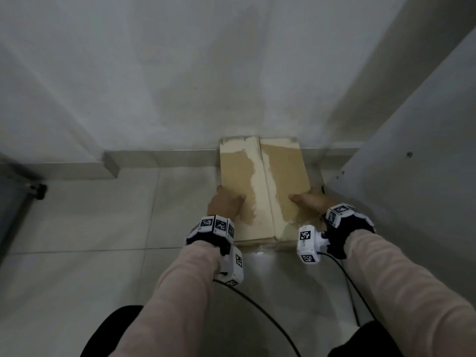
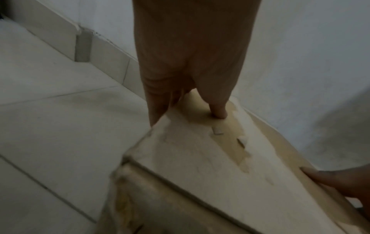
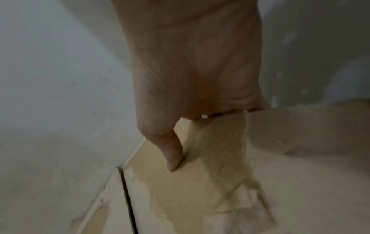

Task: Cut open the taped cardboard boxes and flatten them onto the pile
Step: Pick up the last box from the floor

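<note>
Against the far wall point(image 1: 180, 73), on the tiled floor point(image 1: 90, 215), stands a cardboard box point(image 1: 237, 173) with its two top flaps closed, a dark seam point(image 3: 128, 197) running between them and pale torn patches where the surface has peeled; what is inside cannot be seen. A grey panel point(image 1: 412, 150) rises just to its right. The left hand point(image 1: 225, 202) grips the box's left edge, thumb point(image 2: 218, 109) pressed on the top flap and fingers point(image 2: 158, 101) curled down over the side. The right hand point(image 1: 313, 200) grips the right edge likewise, thumb point(image 3: 174, 155) on top and fingers wrapped over the edge, hidden. Both arms in pale sleeves point(image 1: 185, 279) reach forward, wrists angled down.
</note>
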Motion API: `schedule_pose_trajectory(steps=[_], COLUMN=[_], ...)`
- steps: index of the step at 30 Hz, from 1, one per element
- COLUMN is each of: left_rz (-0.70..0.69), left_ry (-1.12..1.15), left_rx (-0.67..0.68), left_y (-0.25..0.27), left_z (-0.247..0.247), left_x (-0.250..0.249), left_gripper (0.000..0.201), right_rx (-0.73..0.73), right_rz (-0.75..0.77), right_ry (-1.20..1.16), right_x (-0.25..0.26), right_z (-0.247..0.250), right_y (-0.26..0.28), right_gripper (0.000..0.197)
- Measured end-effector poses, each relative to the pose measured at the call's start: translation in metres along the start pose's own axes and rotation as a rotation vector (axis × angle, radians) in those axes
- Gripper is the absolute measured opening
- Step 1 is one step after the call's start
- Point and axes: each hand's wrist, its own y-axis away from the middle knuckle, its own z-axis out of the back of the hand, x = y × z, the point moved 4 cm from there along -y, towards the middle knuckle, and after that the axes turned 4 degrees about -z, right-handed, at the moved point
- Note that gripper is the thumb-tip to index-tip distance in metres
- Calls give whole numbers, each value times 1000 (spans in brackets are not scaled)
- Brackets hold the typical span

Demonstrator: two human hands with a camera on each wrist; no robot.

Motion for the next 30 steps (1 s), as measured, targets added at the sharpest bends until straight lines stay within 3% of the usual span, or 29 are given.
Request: schedule_pose_trajectory(steps=[2,5,7,9,11,13,22,27,30], left_rz=[1,17,39,39,32,8,-141,-208,-232], left_ry=[5,43,85,122,134,131,202,202,164], left_rx=[-1,8,8,8,11,9,-49,-80,-107], left_y=[0,8,20,36,53,72,207,301,350], left_z=[1,5,12,26,47,74,229,315,353], left_x=[-3,-7,-8,-13,-23,-39,-156,-224,-255], left_gripper=[72,70,69,70,70,69,64,66,69], right_rx=[-17,-43,-39,-73,-126,-129,-152,-179,-188], right_rz=[11,12,4,12,28,23,47,110,165], right_ry=[-40,-97,-123,-148,-158,-185,-327,-347,-292], right_x=[-6,10,12,23,45,65,145,185,204], right_z=[0,-1,-3,4,16,29,118,176,206], right_y=[-18,20,35,66,112,154,352,473,543], right_gripper=[114,93,97,93,70,61,60,86,81])
